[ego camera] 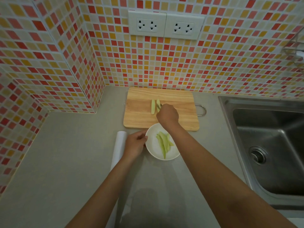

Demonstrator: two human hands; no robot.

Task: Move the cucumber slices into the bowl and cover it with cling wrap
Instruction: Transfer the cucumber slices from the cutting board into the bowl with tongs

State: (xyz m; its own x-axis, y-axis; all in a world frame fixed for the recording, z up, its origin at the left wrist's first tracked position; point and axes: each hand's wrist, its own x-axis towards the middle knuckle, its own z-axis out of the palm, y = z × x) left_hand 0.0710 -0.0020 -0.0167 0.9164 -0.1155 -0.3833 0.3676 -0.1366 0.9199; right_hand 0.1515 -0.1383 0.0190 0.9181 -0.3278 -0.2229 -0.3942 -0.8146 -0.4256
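A white bowl (153, 151) sits on the grey counter just in front of a wooden cutting board (141, 112). Several long pale-green cucumber slices (162, 143) lie inside it. My left hand (134, 143) grips the bowl's left rim. Two cucumber slices (153, 106) remain on the board, lying lengthwise side by side. My right hand (167, 115) is over the board with its fingertips closed on the right-hand slice; the fingers hide its near end. A white roll of cling wrap (119, 145) lies on the counter left of the bowl, partly behind my left wrist.
A steel sink (269, 145) fills the right side, its rim close to the board's metal handle loop (201, 110). Tiled walls rise behind the board and along the left, with two double sockets (166, 25) above. Grey counter (65, 162) stretches to the front left.
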